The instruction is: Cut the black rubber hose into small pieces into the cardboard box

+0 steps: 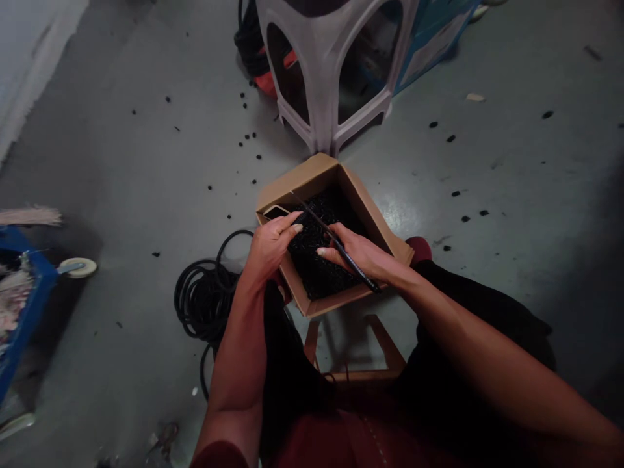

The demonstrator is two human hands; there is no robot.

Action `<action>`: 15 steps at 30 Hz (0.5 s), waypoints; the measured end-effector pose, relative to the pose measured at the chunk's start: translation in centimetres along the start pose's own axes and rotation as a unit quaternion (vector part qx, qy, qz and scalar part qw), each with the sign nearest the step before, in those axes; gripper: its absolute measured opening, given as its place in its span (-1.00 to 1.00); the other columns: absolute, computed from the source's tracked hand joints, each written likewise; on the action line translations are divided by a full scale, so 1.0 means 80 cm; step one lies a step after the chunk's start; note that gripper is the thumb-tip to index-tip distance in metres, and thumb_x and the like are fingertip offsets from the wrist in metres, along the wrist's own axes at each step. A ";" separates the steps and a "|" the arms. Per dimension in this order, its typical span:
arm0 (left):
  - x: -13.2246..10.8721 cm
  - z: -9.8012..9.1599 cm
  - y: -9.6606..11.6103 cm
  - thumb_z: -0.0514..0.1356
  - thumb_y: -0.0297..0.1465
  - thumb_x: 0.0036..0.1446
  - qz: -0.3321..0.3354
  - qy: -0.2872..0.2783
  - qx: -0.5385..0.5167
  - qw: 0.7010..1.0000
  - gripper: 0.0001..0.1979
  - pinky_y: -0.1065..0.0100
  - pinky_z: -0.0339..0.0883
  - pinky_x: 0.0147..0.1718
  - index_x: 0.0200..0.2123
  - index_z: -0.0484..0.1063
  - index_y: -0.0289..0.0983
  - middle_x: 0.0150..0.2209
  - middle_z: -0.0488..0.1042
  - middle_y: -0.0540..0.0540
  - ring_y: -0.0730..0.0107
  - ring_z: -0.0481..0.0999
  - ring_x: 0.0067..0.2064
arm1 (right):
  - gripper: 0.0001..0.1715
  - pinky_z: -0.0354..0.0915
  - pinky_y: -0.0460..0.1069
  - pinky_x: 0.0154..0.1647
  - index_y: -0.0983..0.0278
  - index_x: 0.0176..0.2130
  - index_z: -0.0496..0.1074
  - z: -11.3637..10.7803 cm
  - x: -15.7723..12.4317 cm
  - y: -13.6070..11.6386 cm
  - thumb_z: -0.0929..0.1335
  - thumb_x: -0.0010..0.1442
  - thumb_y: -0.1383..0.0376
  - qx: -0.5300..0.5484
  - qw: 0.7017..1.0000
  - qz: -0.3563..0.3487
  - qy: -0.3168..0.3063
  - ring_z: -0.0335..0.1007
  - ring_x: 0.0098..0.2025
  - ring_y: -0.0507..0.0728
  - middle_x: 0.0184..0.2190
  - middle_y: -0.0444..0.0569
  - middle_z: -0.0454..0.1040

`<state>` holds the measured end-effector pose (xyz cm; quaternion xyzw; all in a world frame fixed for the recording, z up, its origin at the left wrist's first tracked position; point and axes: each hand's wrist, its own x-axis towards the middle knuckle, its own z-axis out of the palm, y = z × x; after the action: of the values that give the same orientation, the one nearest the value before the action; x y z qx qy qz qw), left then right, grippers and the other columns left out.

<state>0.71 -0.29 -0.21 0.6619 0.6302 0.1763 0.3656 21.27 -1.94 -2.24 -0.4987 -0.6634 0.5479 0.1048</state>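
An open cardboard box (336, 188) is set between the person's dark-clad knees (468, 312), above a tan stool frame (355, 351), and is filled with a tangled mass of small black rubber loops (322, 260). A slender black tool (341, 247) is gripped in the right hand (358, 253), its fingers (329, 252) closed around the shaft, with the tip reaching across the box. The left hand (270, 247) is laid over the box's left edge, its fingers (292, 227) curled beside the black mass; whether anything is held cannot be told. A coil of black cable (207, 292) lies just beside the box on the grey floor (121, 195), which is strewn with small black bits (246, 138). Beyond the box stands a white plastic stool (322, 65); a blue crate (24, 305) is seen well off to the left.
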 end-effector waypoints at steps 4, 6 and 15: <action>-0.001 -0.001 0.000 0.14 -0.37 0.21 0.005 0.002 -0.016 1.000 -0.67 0.28 0.29 0.12 0.03 0.51 -0.23 0.03 0.53 -0.09 0.28 0.49 0.06 | -0.53 0.23 0.05 -0.14 0.30 -0.03 0.28 0.003 0.001 -0.004 0.28 0.22 0.03 -0.007 1.000 0.004 0.025 0.35 -0.12 0.21 -0.11 0.10 0.42; -0.001 -0.001 -0.002 0.14 -0.36 0.21 0.007 0.001 -0.005 1.000 -0.66 0.26 0.29 0.11 0.03 0.51 -0.24 0.02 0.54 -0.10 0.26 0.50 0.05 | -0.57 0.22 0.05 -0.15 0.29 -0.04 0.29 0.003 0.000 -0.007 0.26 0.23 0.05 -0.014 0.999 0.016 0.032 0.36 -0.14 0.21 -0.14 0.08 0.43; -0.003 -0.004 -0.001 0.12 -0.37 0.21 0.002 -0.001 -0.001 1.000 -0.67 0.25 0.30 0.11 0.01 0.52 -0.21 0.01 0.55 -0.09 0.28 0.50 0.04 | -0.66 0.16 -0.01 -0.31 0.24 -0.16 0.29 0.010 0.001 -0.004 0.24 0.24 0.04 -0.021 0.999 0.013 0.046 0.38 -0.28 0.18 -0.30 -0.01 0.45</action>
<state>0.43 -0.43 0.02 0.6630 0.6283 0.1771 0.3665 20.51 -2.36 -2.28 -0.5338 -0.6626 0.5120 0.1175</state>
